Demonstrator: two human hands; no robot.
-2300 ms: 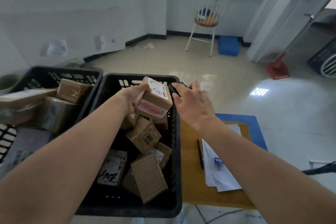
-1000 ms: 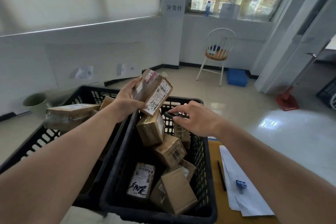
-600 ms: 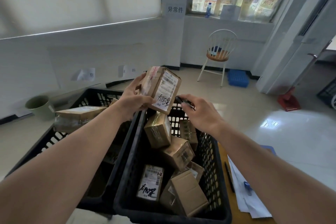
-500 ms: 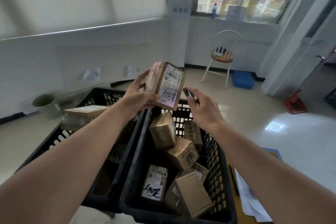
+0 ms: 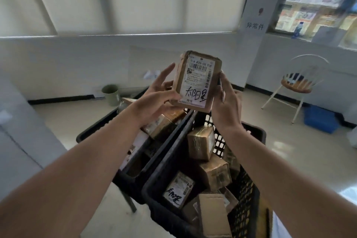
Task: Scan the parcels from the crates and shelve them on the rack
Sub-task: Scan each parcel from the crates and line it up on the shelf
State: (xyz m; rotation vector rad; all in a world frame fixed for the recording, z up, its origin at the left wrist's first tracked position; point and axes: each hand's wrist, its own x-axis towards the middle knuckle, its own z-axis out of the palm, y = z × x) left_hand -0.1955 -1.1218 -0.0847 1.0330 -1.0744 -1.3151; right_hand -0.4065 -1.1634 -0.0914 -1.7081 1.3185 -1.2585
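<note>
I hold a small brown parcel (image 5: 197,81) upright in front of me, its white label with barcode and black handwriting facing me. My left hand (image 5: 154,100) grips its left side, thumb across the lower front and index finger stretched upward. My right hand (image 5: 226,106) lies against the parcel's right edge and pinches a slim dark pen-like object (image 5: 220,85). Below stands a black crate (image 5: 166,168) holding several taped parcels (image 5: 201,143). A second black crate (image 5: 96,127) with more parcels sits to its left. No rack is in view.
A white chair with a wooden seat (image 5: 297,83) stands at the right wall, a blue plastic crate (image 5: 320,120) on the floor beside it. A green bin (image 5: 110,93) sits by the far wall. A yellow table edge (image 5: 260,216) shows right of the crates.
The parcel has risen out of the right crate and turned upright, label toward me. My right hand, with the dark object, moved from the crate rim to the parcel's right edge. My view tilted up.
</note>
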